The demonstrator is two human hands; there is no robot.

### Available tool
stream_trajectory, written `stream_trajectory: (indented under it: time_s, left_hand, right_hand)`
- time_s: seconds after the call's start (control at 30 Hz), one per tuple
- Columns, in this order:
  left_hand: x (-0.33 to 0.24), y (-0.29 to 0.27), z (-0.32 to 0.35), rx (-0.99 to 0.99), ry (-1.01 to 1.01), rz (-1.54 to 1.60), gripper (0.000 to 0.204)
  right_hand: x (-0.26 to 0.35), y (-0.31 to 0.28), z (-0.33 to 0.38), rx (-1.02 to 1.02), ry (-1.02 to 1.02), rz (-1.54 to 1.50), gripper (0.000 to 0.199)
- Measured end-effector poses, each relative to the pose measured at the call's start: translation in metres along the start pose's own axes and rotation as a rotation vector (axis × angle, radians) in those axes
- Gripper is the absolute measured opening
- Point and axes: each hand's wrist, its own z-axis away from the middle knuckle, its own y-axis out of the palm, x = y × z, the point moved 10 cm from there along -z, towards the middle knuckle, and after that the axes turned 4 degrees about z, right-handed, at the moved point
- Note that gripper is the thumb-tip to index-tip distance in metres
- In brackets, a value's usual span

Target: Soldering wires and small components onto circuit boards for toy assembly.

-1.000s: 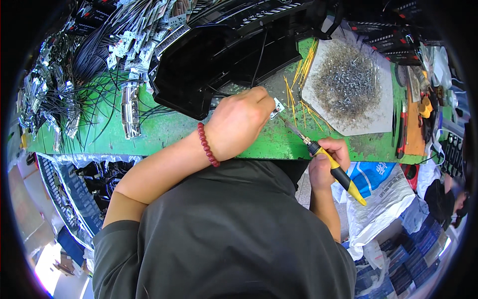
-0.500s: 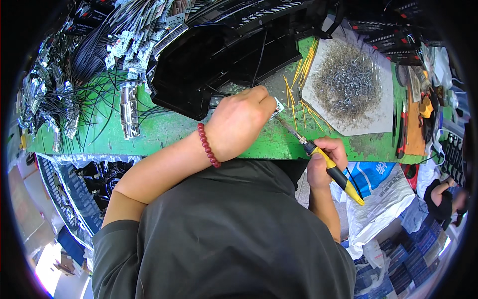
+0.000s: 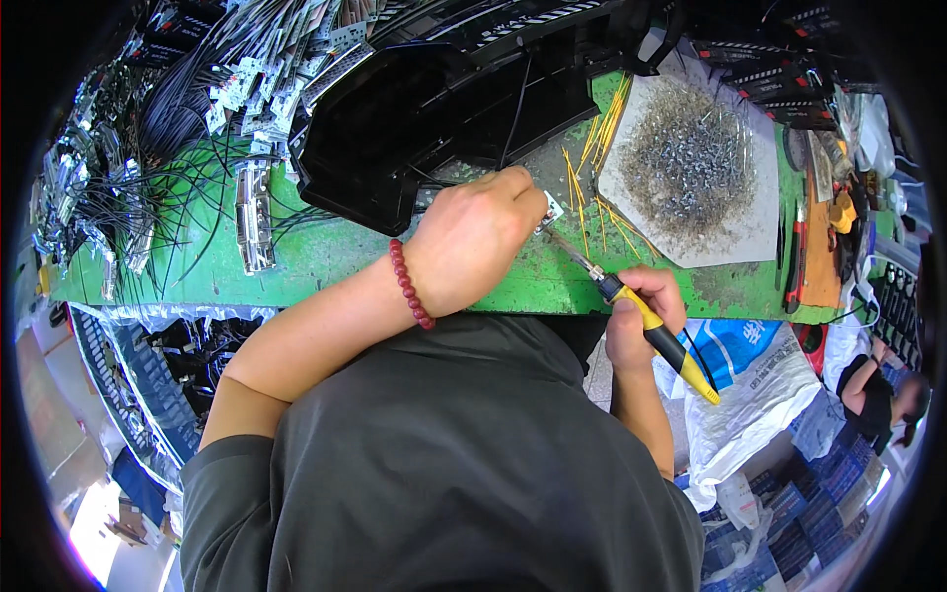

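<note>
My left hand [image 3: 476, 237], with a dark red bead bracelet [image 3: 408, 285] at its wrist, is closed on a small white circuit board [image 3: 552, 211]. Only one end of the board shows past the fingers. In my right hand [image 3: 641, 314] is a yellow-and-black soldering iron [image 3: 658, 336], its tip pointing up and left to the board's edge. Whether tip and board touch I cannot tell. Just beyond my left hand lies a large black plastic housing [image 3: 385, 138] with a dark wire across it. Thin yellow wires [image 3: 576, 192] lie right of the board.
A light sheet [image 3: 730, 242] bearing a heap of small metal screws [image 3: 691, 158] lies at the right. Chrome-like parts [image 3: 254, 217], black wires [image 3: 182, 118] and stacked boards fill the left of the green bench [image 3: 326, 276]. A red-handled tool [image 3: 796, 266] lies far right; another person [image 3: 873, 395] is beyond.
Both hands stay almost where they were, the soldering iron still at the board. The person at the far right has shifted position slightly.
</note>
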Motion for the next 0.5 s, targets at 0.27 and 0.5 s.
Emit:
stream_trajectory:
  time_s: [0.27,0.5]
  left_hand:
    - [0.004,0.0006,0.0,-0.017,-0.01,0.033,0.013]
    - [0.0023,-0.0003,-0.0008,-0.036,0.002,0.03,0.011]
  right_hand:
    - [-0.0003,-0.0071,0.0012,-0.04,-0.017,-0.03,0.033]
    - [-0.0041,-0.0077,0.0025,-0.044,0.001,-0.071,0.034]
